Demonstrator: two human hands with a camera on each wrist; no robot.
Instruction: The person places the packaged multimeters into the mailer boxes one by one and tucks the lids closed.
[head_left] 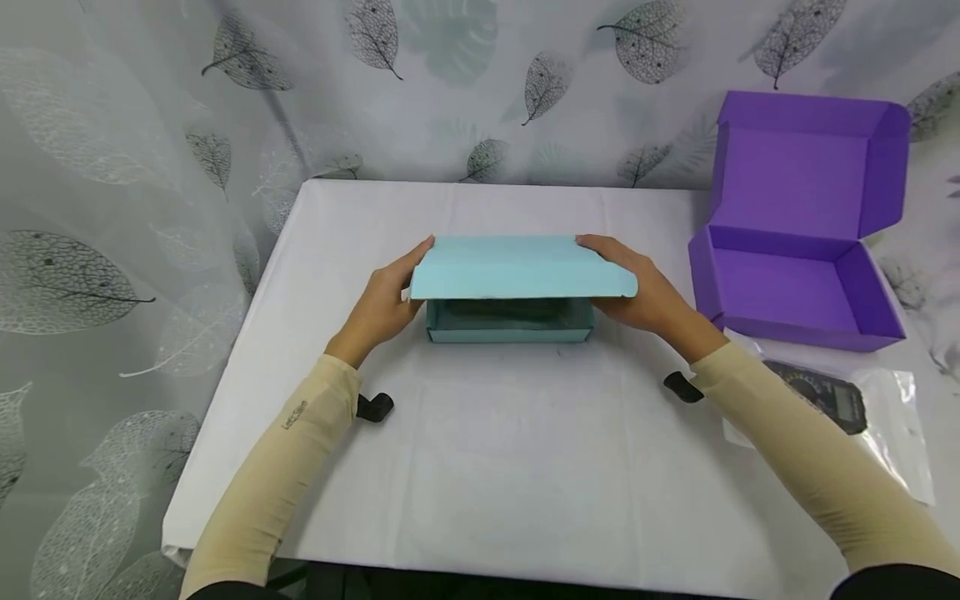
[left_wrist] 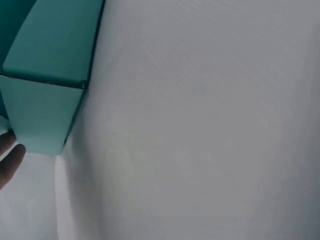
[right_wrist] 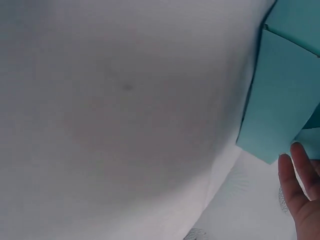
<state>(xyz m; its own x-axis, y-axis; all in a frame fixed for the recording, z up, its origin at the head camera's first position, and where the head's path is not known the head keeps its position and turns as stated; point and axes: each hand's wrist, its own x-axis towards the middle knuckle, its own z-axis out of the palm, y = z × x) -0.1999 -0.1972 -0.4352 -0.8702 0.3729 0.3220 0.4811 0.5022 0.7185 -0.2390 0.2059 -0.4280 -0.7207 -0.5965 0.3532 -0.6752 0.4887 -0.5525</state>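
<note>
A light blue cardboard box (head_left: 510, 336) sits on the white-covered table, its lid (head_left: 517, 265) tilted down over it and partly lowered. Through the front gap something dark and flat shows inside, too shadowed to identify. At the lid's left side, my left hand (head_left: 386, 302) grips the edge; two of its fingertips (left_wrist: 12, 160) appear beside the box corner in the left wrist view. My right hand (head_left: 637, 287) grips the opposite side, partly hidden under the lid. In the right wrist view its fingers (right_wrist: 292, 180) reach up to a side flap.
An open purple box (head_left: 787, 283) stands at the back right, lid raised. Near my right forearm lies a black multimeter (head_left: 825, 396) with a clear plastic bag (head_left: 896, 417). A leaf-patterned curtain (head_left: 450, 92) hangs behind the white tabletop (head_left: 510, 467).
</note>
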